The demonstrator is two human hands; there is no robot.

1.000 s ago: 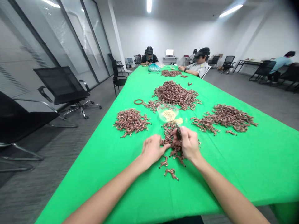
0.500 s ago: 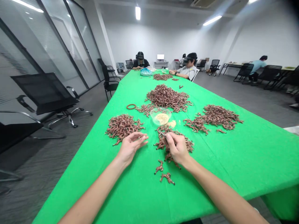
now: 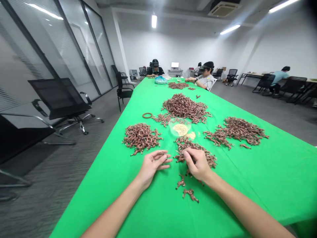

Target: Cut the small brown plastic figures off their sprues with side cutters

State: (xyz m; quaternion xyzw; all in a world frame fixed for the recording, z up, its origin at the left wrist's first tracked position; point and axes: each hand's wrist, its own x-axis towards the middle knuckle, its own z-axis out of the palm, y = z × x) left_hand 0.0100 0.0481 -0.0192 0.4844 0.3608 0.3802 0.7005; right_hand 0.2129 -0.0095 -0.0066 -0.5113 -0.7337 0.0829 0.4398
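My right hand (image 3: 197, 162) is closed around slim metal tweezers (image 3: 180, 151), whose tip points left over a pile of small brown animal figures (image 3: 188, 144). To its left, my left hand (image 3: 153, 165) hovers above the green cloth with its thumb against the fingers. Whatever sits between those fingertips is too small to make out. Two loose figures, one (image 3: 180, 181) above the other (image 3: 190, 195), lie on the cloth below my right hand. Just beyond my hands stands a clear bowl (image 3: 170, 127) of pale grains, with a little heap of grains (image 3: 191, 135) beside it.
More figure piles lie at left (image 3: 141, 137), right (image 3: 244, 130) and farther back (image 3: 184, 107). A brown ring (image 3: 147, 115) rests near the left edge. Two people sit at the far end by a blue bag (image 3: 160, 80). Office chairs (image 3: 59, 99) stand at left.
The view has shifted, so the whole scene sits farther right and slightly lower. My right hand has turned a little, and the tweezers show less. Both hands keep nearly the same places over the table.
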